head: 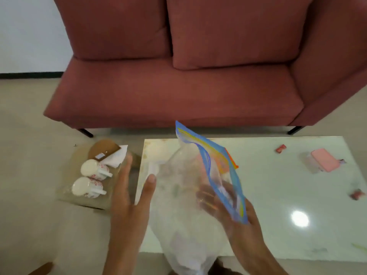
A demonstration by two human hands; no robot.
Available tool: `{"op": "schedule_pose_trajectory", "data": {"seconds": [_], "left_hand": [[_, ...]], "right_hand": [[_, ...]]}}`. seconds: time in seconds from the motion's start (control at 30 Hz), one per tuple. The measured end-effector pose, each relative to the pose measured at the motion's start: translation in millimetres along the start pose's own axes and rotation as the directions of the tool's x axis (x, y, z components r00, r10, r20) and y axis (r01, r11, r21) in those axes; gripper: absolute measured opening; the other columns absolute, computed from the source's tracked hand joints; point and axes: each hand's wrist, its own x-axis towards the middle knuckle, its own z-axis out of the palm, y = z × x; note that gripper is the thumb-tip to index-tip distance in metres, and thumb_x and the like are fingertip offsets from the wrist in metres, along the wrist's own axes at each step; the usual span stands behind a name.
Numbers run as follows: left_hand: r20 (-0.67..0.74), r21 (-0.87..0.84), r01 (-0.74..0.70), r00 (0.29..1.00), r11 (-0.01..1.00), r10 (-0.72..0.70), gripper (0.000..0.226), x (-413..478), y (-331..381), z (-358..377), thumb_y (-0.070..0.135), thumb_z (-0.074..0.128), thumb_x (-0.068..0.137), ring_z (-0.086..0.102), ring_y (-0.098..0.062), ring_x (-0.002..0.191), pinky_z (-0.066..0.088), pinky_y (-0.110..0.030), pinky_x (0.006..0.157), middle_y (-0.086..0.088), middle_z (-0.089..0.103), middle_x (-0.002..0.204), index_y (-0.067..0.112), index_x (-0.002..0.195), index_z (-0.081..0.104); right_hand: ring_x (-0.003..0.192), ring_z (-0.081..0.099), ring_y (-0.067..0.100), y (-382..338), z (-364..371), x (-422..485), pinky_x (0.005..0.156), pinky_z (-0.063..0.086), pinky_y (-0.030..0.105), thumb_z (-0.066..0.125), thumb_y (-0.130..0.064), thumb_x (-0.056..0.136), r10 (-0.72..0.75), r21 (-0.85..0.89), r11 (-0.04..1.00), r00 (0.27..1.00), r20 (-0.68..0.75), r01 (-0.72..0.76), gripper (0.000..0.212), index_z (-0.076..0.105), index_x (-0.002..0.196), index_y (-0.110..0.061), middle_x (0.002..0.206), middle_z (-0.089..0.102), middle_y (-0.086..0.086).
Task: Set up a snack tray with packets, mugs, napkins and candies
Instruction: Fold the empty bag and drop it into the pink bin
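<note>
My right hand (236, 219) grips a large clear zip bag (188, 195) with a blue and yellow seal strip, held up over the white table (278, 195). Its contents are blurred and I cannot make them out. My left hand (131, 195) is open with fingers spread, just left of the bag at the table's left edge. Two white mugs with red pattern (93, 179) lie on their sides on a clear tray (65, 191) on the floor, left of the table. Folded white napkins (117, 157) and a brown card lie behind the mugs.
Red candies lie on the table at the far right (281, 148) and right edge (357, 194). A pink-lidded clear box (323, 160) sits at the table's right. A dark red sofa (178, 76) stands behind the table.
</note>
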Motion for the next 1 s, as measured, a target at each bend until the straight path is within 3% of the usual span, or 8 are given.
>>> {"op": "schedule_pose_trajectory", "data": {"seconds": [0.07, 0.13, 0.33, 0.53, 0.67, 0.83, 0.93, 1.0], "left_hand": [[0.218, -0.063, 0.208, 0.957, 0.976, -0.190, 0.062, 1, -3, 5, 0.060, 0.066, 0.087, 0.045, -0.008, 0.142, 0.034, -0.051, 0.119, 0.018, 0.049, 0.152, 0.049, 0.145, 0.045], [0.421, -0.116, 0.412, 0.844, 0.904, -0.331, 0.046, -4, -6, 20, 0.059, 0.058, 0.093, 0.058, -0.013, 0.131, 0.043, -0.047, 0.111, 0.014, 0.060, 0.143, 0.055, 0.137, 0.052], [0.665, -0.407, 0.572, 0.720, 0.712, -0.198, 0.045, -31, 0, 52, 0.047, 0.054, 0.097, 0.068, -0.024, 0.117, 0.058, -0.042, 0.094, -0.005, 0.070, 0.131, 0.029, 0.137, 0.063], [0.715, -0.360, 0.518, 0.688, 0.776, -0.127, 0.053, -69, 0, 93, 0.003, 0.065, 0.094, 0.065, -0.025, 0.124, 0.054, -0.043, 0.103, -0.007, 0.065, 0.139, 0.023, 0.142, 0.056], [0.574, -0.310, 0.514, 0.772, 0.800, -0.273, 0.043, -100, -5, 119, -0.004, 0.073, 0.086, 0.071, -0.028, 0.114, 0.062, -0.037, 0.083, -0.003, 0.077, 0.116, 0.023, 0.119, 0.070], [0.360, -0.262, 0.513, 0.838, 0.817, -0.411, 0.029, -133, -16, 163, -0.001, 0.072, 0.089, 0.075, -0.026, 0.101, 0.062, -0.033, 0.078, 0.002, 0.081, 0.100, 0.020, 0.109, 0.073], [0.422, -0.151, 0.481, 0.821, 0.863, -0.384, 0.023, -165, -8, 207, 0.002, 0.071, 0.089, 0.076, -0.019, 0.094, 0.060, -0.028, 0.075, 0.003, 0.080, 0.096, 0.023, 0.097, 0.077], [0.524, -0.039, 0.414, 0.783, 0.909, -0.334, 0.022, -187, 2, 241, 0.008, 0.070, 0.091, 0.076, -0.020, 0.095, 0.061, -0.028, 0.076, 0.004, 0.080, 0.095, 0.028, 0.090, 0.079]], "right_hand": [[0.113, 0.063, 0.044, -27, 7, -12, 0.094, 0.054, 0.051, 0.019, -0.011, 0.106, 0.060, 0.100, 0.993, 0.993, 0.099, -0.070, 0.049, 0.060, 0.132, -0.008, 0.125, 0.065, 0.024], [0.116, 0.062, 0.042, -47, 5, -19, 0.093, 0.054, 0.049, 0.034, -0.014, 0.105, 0.078, 0.085, 0.993, 0.994, 0.080, -0.085, 0.039, 0.055, 0.137, -0.009, 0.129, 0.062, 0.022], [0.093, 0.072, 0.022, -62, -2, -42, 0.079, 0.059, 0.036, 0.072, -0.024, 0.085, 0.117, -0.064, 0.991, 0.991, -0.063, -0.121, 0.009, 0.077, 0.092, -0.022, 0.099, 0.073, 0.005], [0.086, 0.073, 0.025, -49, -38, -68, 0.076, 0.060, 0.035, 0.068, -0.007, 0.087, 0.072, -0.423, 0.894, 0.978, -0.194, -0.150, 0.011, 0.071, 0.093, -0.016, 0.099, 0.073, 0.016], [0.096, 0.065, 0.013, -47, -65, -86, 0.080, 0.054, 0.026, 0.084, -0.025, 0.076, -0.200, -0.684, 0.720, 0.909, -0.366, -0.117, 0.044, 0.057, 0.109, -0.030, 0.110, 0.065, 0.001], [0.129, 0.049, 0.004, -75, -128, -102, 0.093, 0.050, 0.018, 0.091, -0.030, 0.066, -0.361, -0.748, 0.624, 0.932, -0.019, 0.226, 0.109, 0.019, 0.145, -0.051, 0.148, 0.035, -0.021], [0.131, 0.043, -0.004, -98, -167, -103, 0.098, 0.041, 0.010, 0.085, -0.041, 0.071, -0.258, -0.872, 0.387, 0.943, 0.211, 0.301, 0.097, 0.025, 0.147, -0.049, 0.146, 0.033, -0.030], [0.121, 0.048, -0.009, -118, -193, -101, 0.094, 0.041, 0.007, 0.085, -0.035, 0.073, -0.261, -0.889, 0.362, 0.946, 0.194, 0.282, 0.081, 0.038, 0.137, -0.052, 0.131, 0.043, -0.039]]}}
